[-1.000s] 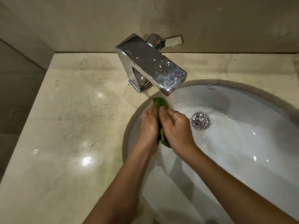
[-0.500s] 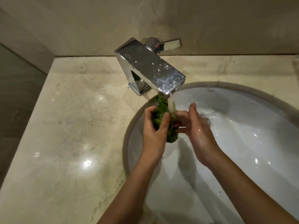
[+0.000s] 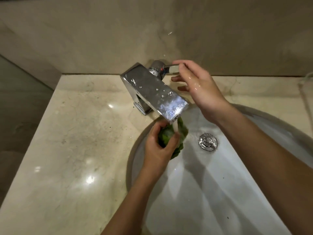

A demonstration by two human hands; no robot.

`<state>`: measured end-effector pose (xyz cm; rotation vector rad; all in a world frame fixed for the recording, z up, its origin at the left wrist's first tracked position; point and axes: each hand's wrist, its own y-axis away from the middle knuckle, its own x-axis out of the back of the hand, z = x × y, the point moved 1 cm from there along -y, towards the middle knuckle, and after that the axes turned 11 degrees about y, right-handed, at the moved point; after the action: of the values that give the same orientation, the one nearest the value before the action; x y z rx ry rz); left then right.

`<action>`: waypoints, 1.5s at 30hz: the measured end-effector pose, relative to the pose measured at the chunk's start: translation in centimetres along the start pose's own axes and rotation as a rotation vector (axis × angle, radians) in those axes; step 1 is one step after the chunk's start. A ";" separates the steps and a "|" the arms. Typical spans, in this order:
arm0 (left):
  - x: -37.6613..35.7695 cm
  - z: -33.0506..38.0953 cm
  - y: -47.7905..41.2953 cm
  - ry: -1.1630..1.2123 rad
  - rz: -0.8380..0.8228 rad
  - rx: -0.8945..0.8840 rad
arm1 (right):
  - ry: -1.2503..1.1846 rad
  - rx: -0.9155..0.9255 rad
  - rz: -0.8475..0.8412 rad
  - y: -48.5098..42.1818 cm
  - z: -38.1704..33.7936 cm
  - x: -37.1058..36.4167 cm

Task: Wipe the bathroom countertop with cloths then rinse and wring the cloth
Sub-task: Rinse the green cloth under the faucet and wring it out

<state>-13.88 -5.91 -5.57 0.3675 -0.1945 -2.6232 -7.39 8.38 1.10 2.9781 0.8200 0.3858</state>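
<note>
A: Where is the green cloth (image 3: 174,138) now?

B: It is bunched in the left hand (image 3: 160,148), over the left part of the white basin (image 3: 211,192), just under the spout of the chrome faucet (image 3: 152,92). The stream of water (image 3: 175,127) falls on its top.

A: Which way does it point?

B: Its long axis runs from the spout at upper right down to a loose end at the lower side — this end hangs below the fist toward the basin floor. The fingers of the left hand are closed around the middle of the bundle.

A: And the other hand?

B: The right hand (image 3: 196,85) is at the faucet lever (image 3: 171,68), thumb on top and fingers under it, loosely curled. I cannot tell how firmly it presses.

A: Is there room around?

B: Yes. The basin is free to the right and below the cloth; the drain (image 3: 208,141) is near, on its right. The left rim of the basin is just beside the left wrist. The marble countertop (image 3: 76,150) on the left is wide and bare.

A: What differs from half a second ago?

B: Then both hands were at the cloth — now only the left one holds it, and the right one has gone up to the lever.
</note>
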 end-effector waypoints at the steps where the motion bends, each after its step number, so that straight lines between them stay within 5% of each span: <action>1: 0.1 0.0 0.0 0.000 0.002 -0.006 | 0.006 0.005 0.014 -0.2 -0.1 0.0; 21: 0.4 0.3 1.4 -0.052 -0.099 -0.009 | -0.037 -0.061 0.097 5.7 3.9 1.8; 27: -0.6 1.6 2.7 -0.156 -0.325 -0.014 | -0.057 -0.290 -0.319 10.7 6.9 1.8; 34: 0.0 1.0 4.2 -0.461 -0.381 0.015 | -0.258 -0.301 0.079 13.4 5.6 3.8; 40: -1.5 1.6 6.5 -0.678 -0.492 -0.010 | -0.499 -0.371 0.107 16.8 2.0 4.2; 45: -3.3 2.6 9.2 -0.453 -0.412 0.138 | -0.660 -0.410 0.121 18.9 -0.5 5.4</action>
<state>-7.78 -12.19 -0.52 -0.1725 -0.4961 -3.0776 6.40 -5.23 4.61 2.5077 0.4221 -0.3735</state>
